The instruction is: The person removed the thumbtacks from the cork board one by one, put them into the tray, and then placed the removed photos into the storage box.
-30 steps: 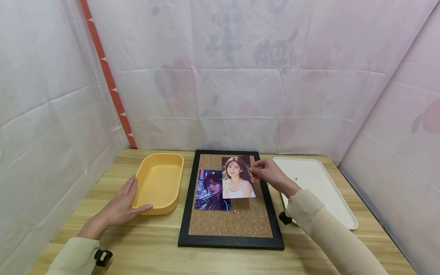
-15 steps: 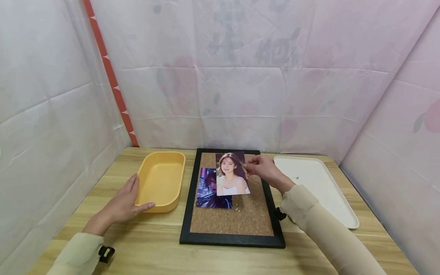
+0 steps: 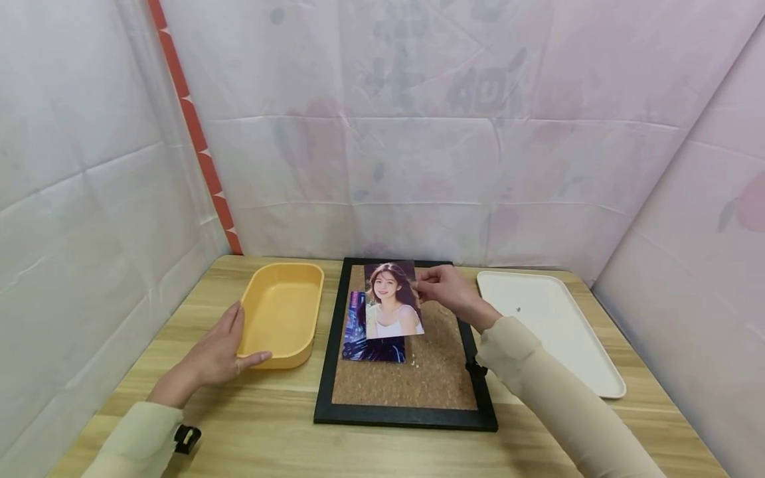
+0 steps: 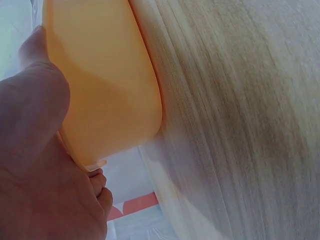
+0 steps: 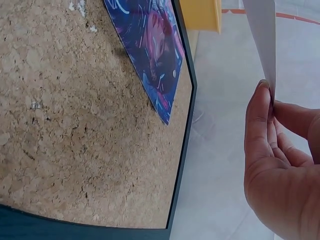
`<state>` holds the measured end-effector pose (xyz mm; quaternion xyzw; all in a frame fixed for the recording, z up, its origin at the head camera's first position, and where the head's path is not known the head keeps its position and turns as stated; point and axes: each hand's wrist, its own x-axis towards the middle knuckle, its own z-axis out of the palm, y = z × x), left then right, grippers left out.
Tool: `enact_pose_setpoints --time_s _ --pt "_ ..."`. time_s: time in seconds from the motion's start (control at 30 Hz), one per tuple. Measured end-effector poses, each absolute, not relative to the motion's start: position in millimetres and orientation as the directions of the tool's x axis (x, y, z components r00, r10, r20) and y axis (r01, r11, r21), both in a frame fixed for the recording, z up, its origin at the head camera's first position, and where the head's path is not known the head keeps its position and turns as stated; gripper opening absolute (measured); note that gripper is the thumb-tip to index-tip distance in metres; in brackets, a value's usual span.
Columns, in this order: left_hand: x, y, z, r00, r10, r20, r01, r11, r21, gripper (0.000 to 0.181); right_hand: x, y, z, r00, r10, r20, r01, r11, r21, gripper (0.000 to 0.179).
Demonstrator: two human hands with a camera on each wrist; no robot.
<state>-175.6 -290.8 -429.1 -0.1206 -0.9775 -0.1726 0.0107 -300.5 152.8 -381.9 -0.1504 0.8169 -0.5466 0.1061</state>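
Note:
My right hand (image 3: 445, 290) pinches the right edge of a photo (image 3: 391, 305) of a person in a white top. It is held above the corkboard (image 3: 412, 388), and in the right wrist view its pale back (image 5: 262, 35) shows nearly edge-on. Beneath it a purple-blue illustrated picture (image 5: 155, 45) lies on the cork, partly covered in the head view; a small round pale pin shows near its top edge. My left hand (image 3: 212, 352) rests around the near left corner of a yellow plastic bin (image 3: 283, 322), thumb along the near wall, fingers along the left wall.
A white tray (image 3: 558, 325) stands to the right of the board, with a small dark object (image 3: 518, 309) on it. The board has a black frame (image 3: 406, 418). White patches (image 5: 80, 6) mark the cork. Pale printed curtains (image 3: 418, 159) enclose the wooden table (image 3: 269, 438).
My right hand has carried the photo leftward, so it now covers more of the illustrated picture. The left hand stays at the yellow bin.

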Motion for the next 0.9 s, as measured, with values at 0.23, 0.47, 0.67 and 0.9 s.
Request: enact_pose_setpoints --time_s 0.23,0.47,0.67,0.9 --pt "-175.2 -290.0 -428.8 -0.970 0.234 0.069 0.244 0.912 0.331 0.120 -299.1 147.7 -381.0 -0.929 -0.370 0.003 -0.132 0.323 -0.937 0.021" --pt "-175.6 -289.3 -431.0 -0.970 0.232 0.066 0.241 0.916 0.322 0.121 -297.2 138.4 -379.8 -0.925 -0.380 0.001 -0.128 0.309 -0.942 0.021" --pt "-174.8 -291.1 -431.9 -0.970 0.231 0.076 0.244 0.916 0.319 0.122 -298.8 128.3 -377.6 -0.923 -0.384 0.005 -0.135 0.313 -0.940 0.025" --pt "-175.3 -293.0 -434.7 -0.967 0.235 0.098 0.254 0.913 0.318 0.121 -303.5 119.8 -378.3 -0.933 -0.360 -0.008 -0.128 0.352 -0.927 0.026"
